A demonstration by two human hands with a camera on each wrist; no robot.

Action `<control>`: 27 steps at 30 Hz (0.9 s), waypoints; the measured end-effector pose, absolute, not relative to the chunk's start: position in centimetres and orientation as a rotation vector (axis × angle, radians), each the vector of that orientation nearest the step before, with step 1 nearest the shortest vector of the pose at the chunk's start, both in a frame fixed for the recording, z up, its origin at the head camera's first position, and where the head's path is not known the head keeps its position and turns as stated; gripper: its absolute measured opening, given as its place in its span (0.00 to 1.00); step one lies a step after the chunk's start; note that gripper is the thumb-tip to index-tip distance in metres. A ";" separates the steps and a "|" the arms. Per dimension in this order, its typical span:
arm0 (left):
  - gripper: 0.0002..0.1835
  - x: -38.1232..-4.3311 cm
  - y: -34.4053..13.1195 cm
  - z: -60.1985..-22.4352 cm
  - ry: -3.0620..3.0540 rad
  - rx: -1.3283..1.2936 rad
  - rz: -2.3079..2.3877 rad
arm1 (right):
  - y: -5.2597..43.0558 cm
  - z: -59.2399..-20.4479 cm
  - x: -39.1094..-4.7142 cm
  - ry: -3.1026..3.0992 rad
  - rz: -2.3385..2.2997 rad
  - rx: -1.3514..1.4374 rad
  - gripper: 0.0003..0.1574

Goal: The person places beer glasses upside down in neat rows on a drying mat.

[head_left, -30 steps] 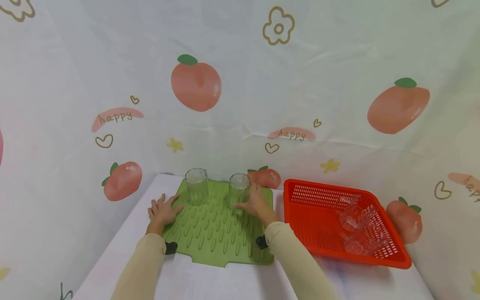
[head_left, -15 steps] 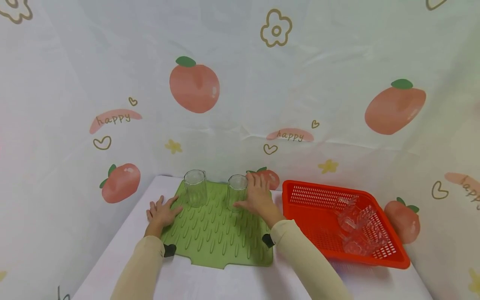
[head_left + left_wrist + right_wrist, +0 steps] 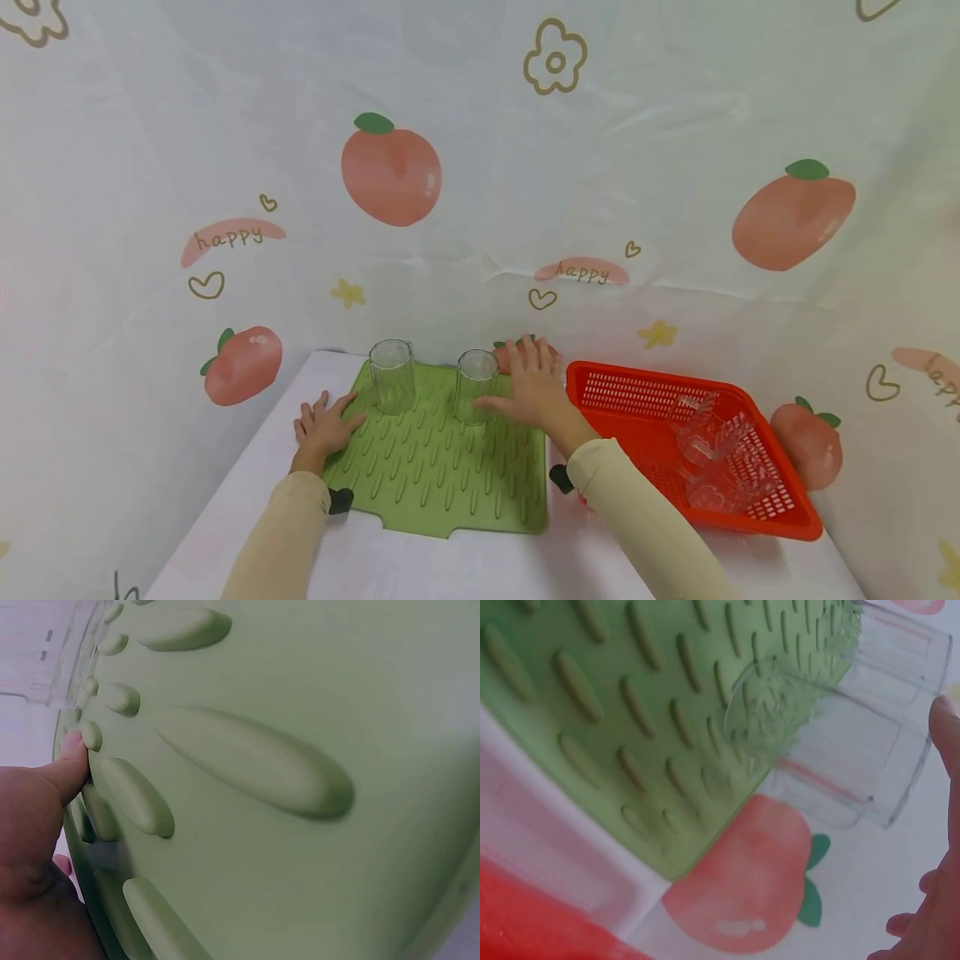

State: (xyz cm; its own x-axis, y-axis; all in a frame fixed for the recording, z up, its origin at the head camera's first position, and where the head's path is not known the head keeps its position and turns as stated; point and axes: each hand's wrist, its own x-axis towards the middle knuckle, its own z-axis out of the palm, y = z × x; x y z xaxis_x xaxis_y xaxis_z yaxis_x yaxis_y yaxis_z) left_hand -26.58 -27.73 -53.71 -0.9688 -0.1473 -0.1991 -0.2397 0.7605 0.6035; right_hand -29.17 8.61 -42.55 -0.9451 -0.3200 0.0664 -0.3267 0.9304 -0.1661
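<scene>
Two clear glass mugs stand upright toward the back of a green ridged drying mat (image 3: 420, 487): the left mug (image 3: 393, 382) and the right mug (image 3: 474, 385). Beside the right mug, my right hand (image 3: 538, 390) has its fingers spread and grips nothing; its thumb overlaps the glass in the head view. The right wrist view shows a gap between the hand (image 3: 946, 862) and the nearer mug (image 3: 847, 742), whose handle points to the wall side. My left hand (image 3: 324, 429) rests at the mat's left edge, fingers spread, with the thumb (image 3: 71, 761) on the mat.
A red plastic basket (image 3: 633, 425) stands right of the mat and holds clear glass mugs (image 3: 708, 442) lying at its right side. A white cloth wall (image 3: 450, 275) with printed fruit rises close behind the mat. White tabletop (image 3: 420, 567) shows in front.
My right hand has let go of the right mug and drawn away to the right, its fingers opening out. The left hand and both mugs on the mat have stayed put.
</scene>
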 end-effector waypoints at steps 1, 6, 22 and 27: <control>0.34 -26.6 -27.7 -53.8 2.817 -0.311 0.992 | 8.9 -42.5 -29.2 -3.053 0.276 0.500 0.73; 0.34 -26.8 -27.7 -54.1 2.815 -0.310 0.997 | 10.7 -42.1 -29.5 -3.050 0.335 0.454 0.72; 0.34 -26.2 -27.5 -53.8 2.816 -0.310 0.998 | 15.7 -41.8 -29.0 -3.046 0.245 0.361 0.70; 0.34 -26.4 -27.6 -53.8 2.820 -0.312 0.994 | 17.3 -41.7 -29.3 -3.058 0.180 0.333 0.70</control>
State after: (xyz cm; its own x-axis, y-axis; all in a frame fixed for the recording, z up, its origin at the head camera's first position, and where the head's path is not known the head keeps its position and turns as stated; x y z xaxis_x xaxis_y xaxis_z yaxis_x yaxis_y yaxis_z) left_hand -26.35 -27.58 -53.77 -0.9694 -0.1492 -0.1947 -0.2383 0.7608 0.6037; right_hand -29.35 17.30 -41.66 -0.9749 -0.2106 0.0721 -0.2176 0.9699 -0.1094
